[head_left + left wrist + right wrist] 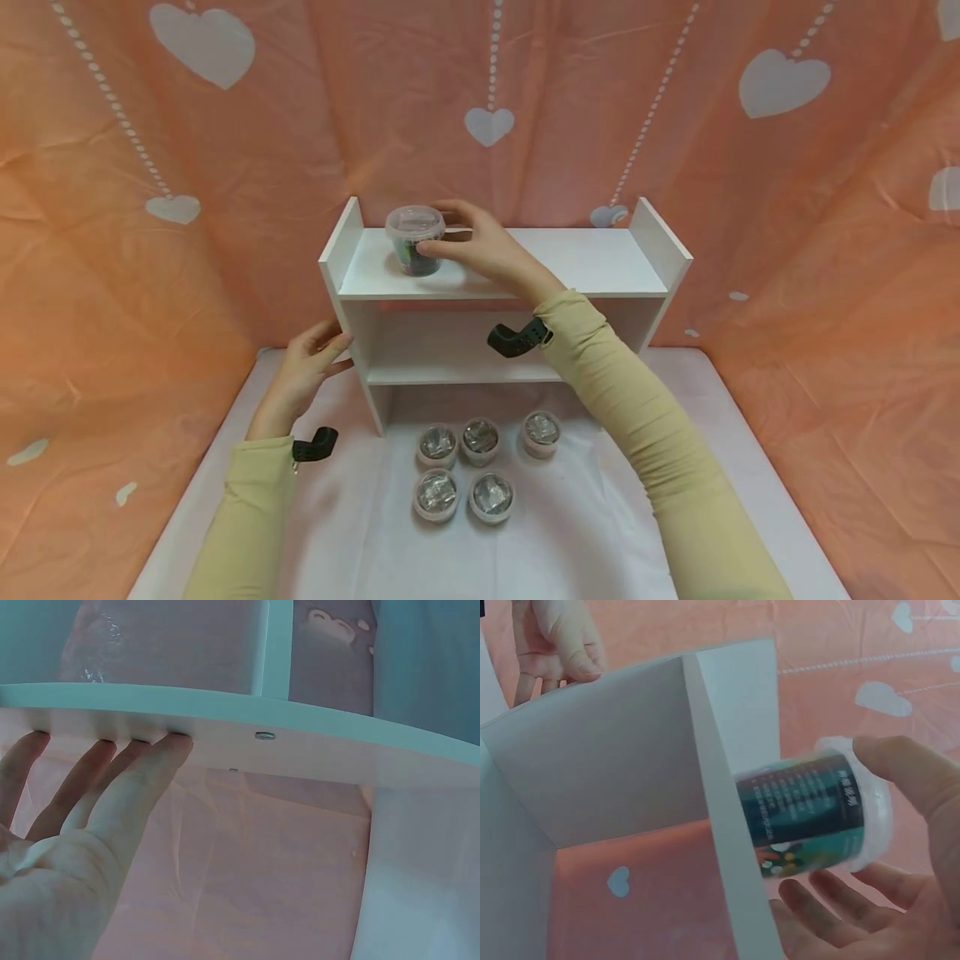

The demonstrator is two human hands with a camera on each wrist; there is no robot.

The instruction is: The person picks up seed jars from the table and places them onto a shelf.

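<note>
A clear lidded plastic tub [412, 250] with a dark printed label stands at the left of the top board of a white shelf unit [585, 258]. My right hand [491, 250] holds it from the right, thumb in front and fingers behind. In the right wrist view, the thumb and a fingertip lie at the rim of the tub's pale lid [874, 802]; the other fingers are apart from its side. My left hand [307, 367] touches the unit's left side panel; the left wrist view has its nearly straight fingertips [176, 742] against the white board.
On the white cloth in front of the unit stand several small round tubs [492, 496] with silvery tops. The lower board [450, 350] of the unit lies beneath the right forearm. An orange curtain [420, 100] with white hearts hangs behind and on both sides.
</note>
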